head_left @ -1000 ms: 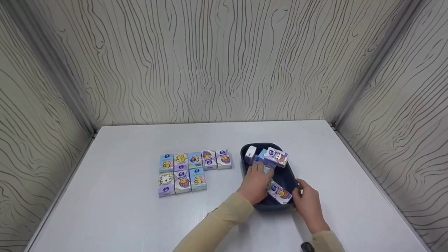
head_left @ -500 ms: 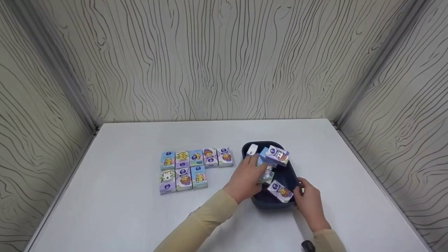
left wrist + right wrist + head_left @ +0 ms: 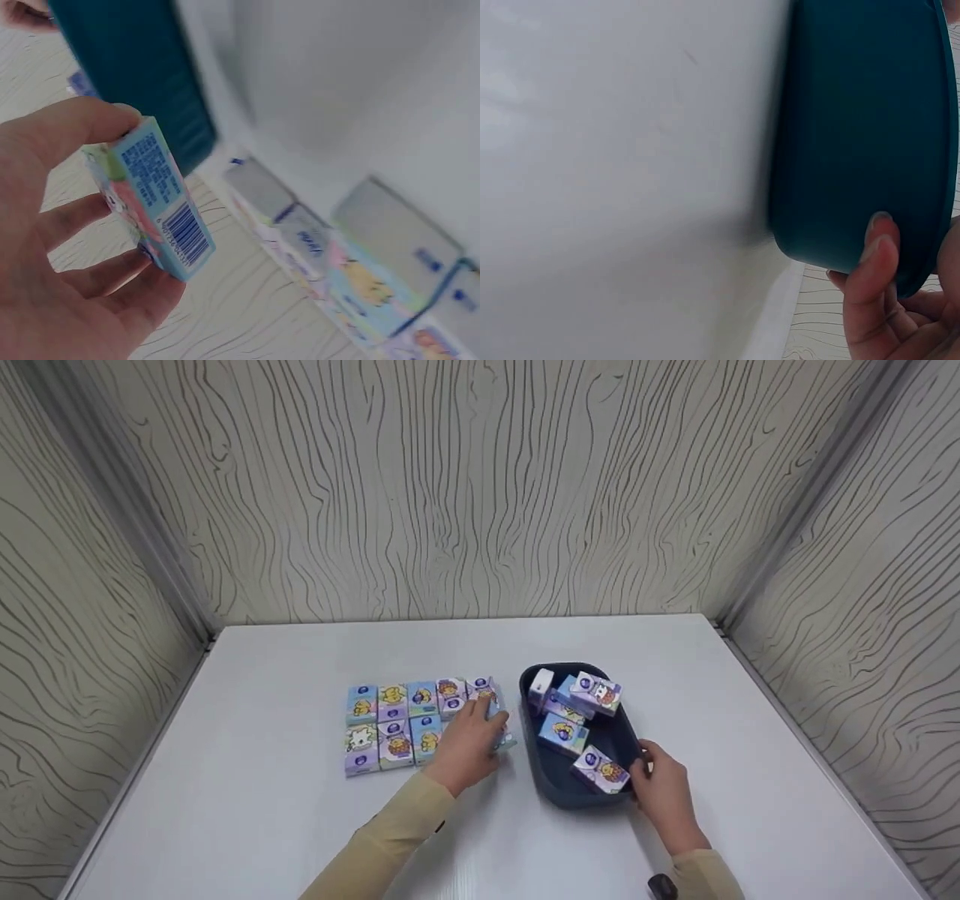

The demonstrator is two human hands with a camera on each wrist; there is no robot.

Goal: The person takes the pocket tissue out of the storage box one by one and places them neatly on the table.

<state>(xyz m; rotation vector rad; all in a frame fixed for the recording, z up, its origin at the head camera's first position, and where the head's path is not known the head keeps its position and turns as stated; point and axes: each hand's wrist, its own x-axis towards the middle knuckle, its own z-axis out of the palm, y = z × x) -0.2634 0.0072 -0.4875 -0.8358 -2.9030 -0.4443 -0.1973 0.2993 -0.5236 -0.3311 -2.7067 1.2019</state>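
My left hand [image 3: 466,746] pinches a small cartoon-printed tissue pack [image 3: 161,202] between thumb and fingers, its pale-blue barcode side showing in the left wrist view. In the head view this hand is at the right end of the front row, largely covering the pack. Matching packs lie in two rows: a back row [image 3: 361,705] and a front row [image 3: 394,745]. To their right stands a dark blue-green bin [image 3: 546,784] with several more packs [image 3: 564,734] lying loosely inside. At the bin's near right corner, my right hand [image 3: 664,795] grips the rim, fingers curled against the wall [image 3: 862,150].
The white tabletop [image 3: 262,832] is bordered by wood-grain panels [image 3: 450,510] at the back and both sides. One purple-and-white pack [image 3: 596,693] rests on other packs at the bin's far end.
My left hand has come out of the bin with a tissue pack and moved left to the front row. The right hand stays on the bin's rim.
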